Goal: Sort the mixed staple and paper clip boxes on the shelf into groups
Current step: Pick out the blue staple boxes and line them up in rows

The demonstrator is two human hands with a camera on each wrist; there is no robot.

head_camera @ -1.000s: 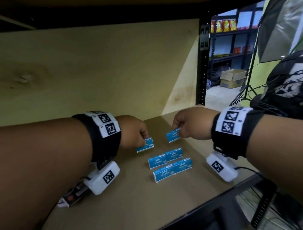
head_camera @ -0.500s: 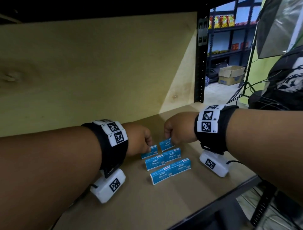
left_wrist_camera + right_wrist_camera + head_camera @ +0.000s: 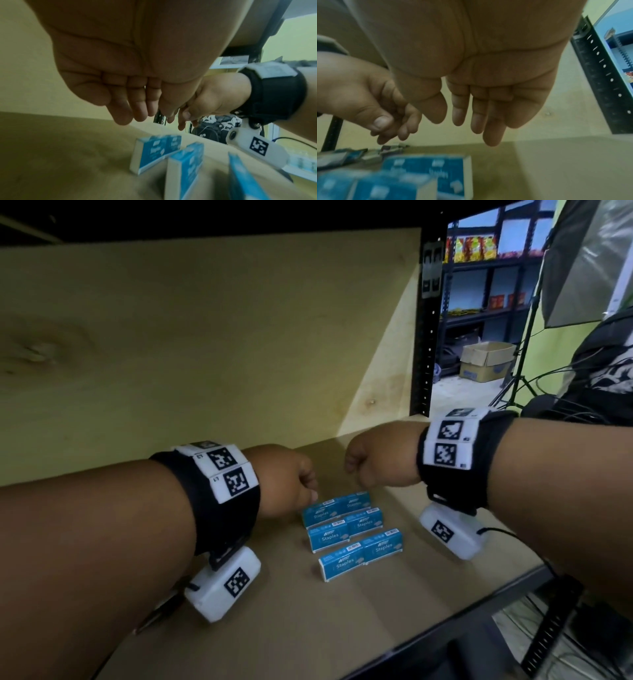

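Note:
Six blue staple boxes stand in three rows of two on the brown shelf board [image 3: 239,628]: a back row [image 3: 337,506], a middle row [image 3: 346,529] and a front row [image 3: 359,553]. My left hand [image 3: 289,479] hovers just left of and above the back row, fingers [image 3: 130,108] hanging loose and holding nothing. My right hand [image 3: 373,462] hovers behind and above the same row, its fingers [image 3: 476,119] also relaxed and empty. Both wrist views show the boxes [image 3: 154,151] [image 3: 436,171] blurred below the fingertips.
A pale wooden back panel [image 3: 205,354] closes the shelf behind. A black perforated upright [image 3: 428,337] stands at the right rear. The black front edge [image 3: 462,618] of the shelf runs close to the front row. Dark blurred items [image 3: 342,155] lie further left on the board.
Each hand set its blue box down behind the other rows, forming the back row, then let go and lifted slightly. My head view has shifted closer.

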